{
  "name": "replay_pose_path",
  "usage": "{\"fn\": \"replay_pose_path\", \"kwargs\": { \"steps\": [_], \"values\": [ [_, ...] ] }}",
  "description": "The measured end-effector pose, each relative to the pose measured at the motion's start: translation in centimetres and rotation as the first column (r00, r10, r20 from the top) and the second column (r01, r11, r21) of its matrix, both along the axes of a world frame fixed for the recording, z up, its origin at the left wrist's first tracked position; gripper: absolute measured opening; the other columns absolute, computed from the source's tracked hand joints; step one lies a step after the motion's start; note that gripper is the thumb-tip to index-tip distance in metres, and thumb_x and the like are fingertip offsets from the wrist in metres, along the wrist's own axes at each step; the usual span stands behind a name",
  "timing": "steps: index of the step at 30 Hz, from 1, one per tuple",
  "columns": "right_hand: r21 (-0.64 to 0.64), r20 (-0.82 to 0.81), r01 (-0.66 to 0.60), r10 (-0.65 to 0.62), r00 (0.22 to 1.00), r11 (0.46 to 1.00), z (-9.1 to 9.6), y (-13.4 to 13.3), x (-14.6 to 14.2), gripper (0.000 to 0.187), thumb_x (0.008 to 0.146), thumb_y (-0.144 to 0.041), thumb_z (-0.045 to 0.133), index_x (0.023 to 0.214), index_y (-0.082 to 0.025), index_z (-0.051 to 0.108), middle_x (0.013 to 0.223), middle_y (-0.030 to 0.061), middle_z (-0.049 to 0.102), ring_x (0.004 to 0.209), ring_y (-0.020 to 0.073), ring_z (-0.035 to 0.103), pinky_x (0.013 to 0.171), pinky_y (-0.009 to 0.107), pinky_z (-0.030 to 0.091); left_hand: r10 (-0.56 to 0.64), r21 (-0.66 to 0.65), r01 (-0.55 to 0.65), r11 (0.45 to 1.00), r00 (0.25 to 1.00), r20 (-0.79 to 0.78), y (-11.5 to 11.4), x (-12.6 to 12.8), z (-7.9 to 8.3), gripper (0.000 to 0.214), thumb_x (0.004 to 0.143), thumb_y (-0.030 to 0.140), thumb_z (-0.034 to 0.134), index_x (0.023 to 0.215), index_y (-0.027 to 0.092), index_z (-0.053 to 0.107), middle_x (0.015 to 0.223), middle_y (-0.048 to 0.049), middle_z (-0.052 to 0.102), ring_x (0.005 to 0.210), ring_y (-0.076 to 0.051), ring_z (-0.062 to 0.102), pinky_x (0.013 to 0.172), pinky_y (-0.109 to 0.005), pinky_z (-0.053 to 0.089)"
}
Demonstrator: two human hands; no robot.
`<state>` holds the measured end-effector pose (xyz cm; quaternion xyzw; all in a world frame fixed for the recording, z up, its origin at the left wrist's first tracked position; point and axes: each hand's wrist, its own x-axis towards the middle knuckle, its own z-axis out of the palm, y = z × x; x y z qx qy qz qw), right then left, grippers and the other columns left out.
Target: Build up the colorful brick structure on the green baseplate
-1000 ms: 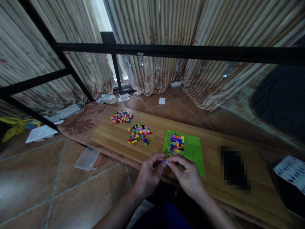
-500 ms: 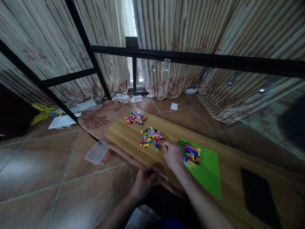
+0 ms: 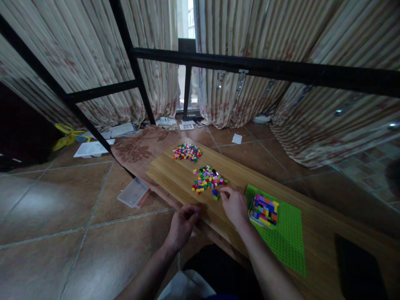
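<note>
My right hand (image 3: 233, 203) rests on the wooden board (image 3: 175, 177) with its fingers curled, the fingertips beside the nearer pile of small coloured bricks (image 3: 208, 180); whether it holds one is hidden. My left hand (image 3: 183, 223) is closed at the board's front edge, pinching a tiny purple piece. A green baseplate (image 3: 287, 237) lies to the right of my right hand and carries a block of stacked coloured bricks (image 3: 264, 210). A second pile of bricks (image 3: 186, 151) lies farther back.
A patterned brown cloth (image 3: 136, 150) lies under the board's far end. A clear plastic box (image 3: 133, 192) and papers (image 3: 93, 148) lie on the tiled floor to the left. A dark flat object (image 3: 359, 266) sits on the board at right. Black metal bars (image 3: 250, 66) cross before curtains.
My hands, held together by the baseplate a second ago, have parted. The right reached to the nearer brick pile; the left drew back to the board's edge. The view swung left.
</note>
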<state>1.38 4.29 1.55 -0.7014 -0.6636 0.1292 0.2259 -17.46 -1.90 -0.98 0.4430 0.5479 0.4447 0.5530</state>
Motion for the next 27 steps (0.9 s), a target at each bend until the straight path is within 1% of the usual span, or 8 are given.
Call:
{"fn": "replay_pose_path", "kwargs": {
  "steps": [4,7,10,12,15,19,22,27],
  "values": [
    [0.046,-0.066,-0.011,0.014,0.998,0.999,-0.2,-2.4,-0.5,0.020,0.085,-0.021,0.050,0.088,-0.019,0.069,0.086,0.0054,0.068,0.077,0.0178,0.064,0.071,0.028,0.046,0.009,0.028,-0.009,1.000,1.000,0.001,0.3,0.2,0.1,0.021,0.074,0.031,0.067,0.089,0.016,0.071,0.094,-0.0062,0.071,0.091,-0.020,0.064,0.082,-0.029,0.050],
    [0.161,-0.261,-0.041,0.083,0.962,0.986,0.1,-5.0,-0.7,0.020,0.088,-0.024,0.048,0.090,-0.020,0.068,0.086,0.0050,0.068,0.078,0.0172,0.064,0.072,0.029,0.049,-0.024,0.069,0.025,0.997,1.000,-0.019,0.9,0.9,0.6,0.021,0.075,0.031,0.068,0.090,0.017,0.072,0.094,-0.0060,0.072,0.091,-0.020,0.064,0.083,-0.029,0.050],
    [0.218,-0.412,-0.037,0.126,0.902,0.975,0.6,-8.4,0.1,0.021,0.091,-0.027,0.047,0.093,-0.022,0.068,0.090,0.0049,0.068,0.084,0.0164,0.064,0.077,0.029,0.051,-0.093,0.175,0.107,0.979,0.992,-0.084,2.4,3.1,1.8,0.018,0.078,0.030,0.066,0.089,0.017,0.072,0.090,-0.0054,0.071,0.084,-0.019,0.064,0.078,-0.028,0.050],
    [0.210,-0.459,0.002,0.097,0.883,0.978,1.0,-10.7,1.4,0.021,0.092,-0.029,0.048,0.095,-0.023,0.068,0.094,0.0048,0.068,0.088,0.0167,0.064,0.081,0.030,0.051,-0.163,0.279,0.208,0.937,0.971,-0.175,3.8,5.6,3.0,0.015,0.081,0.028,0.062,0.088,0.017,0.071,0.087,-0.0051,0.070,0.081,-0.018,0.064,0.076,-0.027,0.050],
    [0.176,-0.502,0.117,-0.013,0.865,0.977,1.6,-13.4,4.1,0.019,0.091,-0.032,0.052,0.097,-0.025,0.069,0.097,0.0042,0.068,0.091,0.0173,0.064,0.082,0.031,0.050,-0.288,0.410,0.415,0.812,0.896,-0.338,6.0,10.3,4.8,0.015,0.085,0.022,0.056,0.089,0.019,0.071,0.090,-0.0045,0.069,0.083,-0.016,0.063,0.078,-0.026,0.048],
    [0.172,-0.545,0.312,-0.174,0.820,0.934,1.9,-15.6,7.7,0.019,0.089,-0.035,0.056,0.097,-0.024,0.069,0.098,0.0050,0.068,0.092,0.0185,0.064,0.081,0.031,0.051,-0.361,0.436,0.609,0.662,0.770,-0.526,8.3,15.9,6.0,0.018,0.084,0.015,0.055,0.090,0.021,0.072,0.089,-0.0021,0.070,0.082,-0.015,0.063,0.079,-0.025,0.048],
    [0.164,-0.581,0.419,-0.256,0.773,0.893,1.8,-16.4,9.6,0.021,0.087,-0.037,0.058,0.096,-0.023,0.070,0.098,0.0059,0.068,0.091,0.0194,0.064,0.078,0.031,0.051,-0.376,0.397,0.673,0.624,0.704,-0.602,9.5,18.0,5.7,0.020,0.083,0.014,0.055,0.088,0.022,0.072,0.090,-0.0007,0.071,0.084,-0.014,0.064,0.081,-0.024,0.048],
    [0.147,-0.632,0.477,-0.289,0.719,0.867,1.4,-16.8,11.6,0.022,0.085,-0.039,0.061,0.095,-0.022,0.071,0.093,0.0049,0.068,0.082,0.0178,0.064,0.076,0.031,0.051,-0.432,0.344,0.716,0.608,0.662,-0.613,10.5,18.8,5.1,0.019,0.082,0.014,0.055,0.086,0.020,0.073,0.088,-0.0013,0.073,0.081,-0.014,0.066,0.079,-0.024,0.049]
  ]
}}
